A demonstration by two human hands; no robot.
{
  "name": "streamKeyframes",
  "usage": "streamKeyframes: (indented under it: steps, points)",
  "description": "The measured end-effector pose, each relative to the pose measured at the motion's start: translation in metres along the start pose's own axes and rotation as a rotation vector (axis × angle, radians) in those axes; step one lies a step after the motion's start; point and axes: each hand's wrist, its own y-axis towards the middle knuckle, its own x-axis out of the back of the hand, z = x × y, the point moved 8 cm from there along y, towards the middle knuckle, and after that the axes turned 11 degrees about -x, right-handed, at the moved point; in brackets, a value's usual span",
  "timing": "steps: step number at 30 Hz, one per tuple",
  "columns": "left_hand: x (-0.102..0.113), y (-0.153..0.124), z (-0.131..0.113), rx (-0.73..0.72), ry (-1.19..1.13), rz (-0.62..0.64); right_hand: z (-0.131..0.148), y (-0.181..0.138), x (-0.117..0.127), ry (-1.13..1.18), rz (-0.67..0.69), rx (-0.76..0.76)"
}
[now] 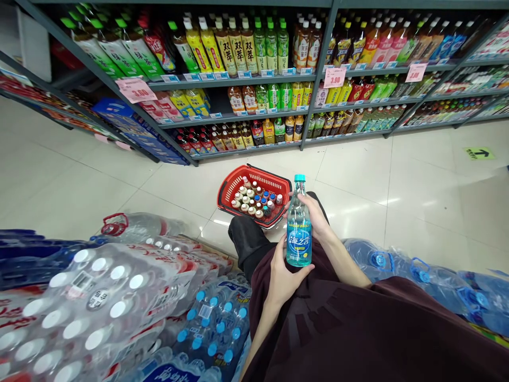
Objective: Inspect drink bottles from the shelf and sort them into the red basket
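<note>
A clear light-blue drink bottle (298,225) with a teal cap and a blue label stands upright in front of me. My left hand (283,276) cups its base from below, fingers curled round it. My right hand (314,215) wraps the upper body from the right. Just beyond the bottle, a red plastic shopping basket (234,183) sits on the tiled floor, filled with several small capped bottles.
Shrink-wrapped packs of water bottles (103,297) pile up at my left. Large blue water jugs (437,276) lie at my right. Shelves of drinks (254,69) with pink price tags line the far side of the white tiled aisle.
</note>
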Motion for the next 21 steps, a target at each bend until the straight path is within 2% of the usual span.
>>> streamKeyframes:
  steps: [5,15,18,21]
  points:
    - [0.0,0.0,-0.001,-0.016,0.034,-0.006,0.0,0.001,0.002,-0.005,0.008,0.019]
    - [0.0,0.0,-0.005,-0.056,-0.064,-0.008,-0.001,0.002,0.002,0.018,0.022,0.016]
    - [0.003,0.0,-0.01,-0.091,0.02,-0.04,-0.002,0.002,0.002,0.017,0.036,0.013]
    - [0.009,0.002,-0.022,-0.189,0.241,-0.1,0.0,0.002,0.002,-0.023,0.025,0.03]
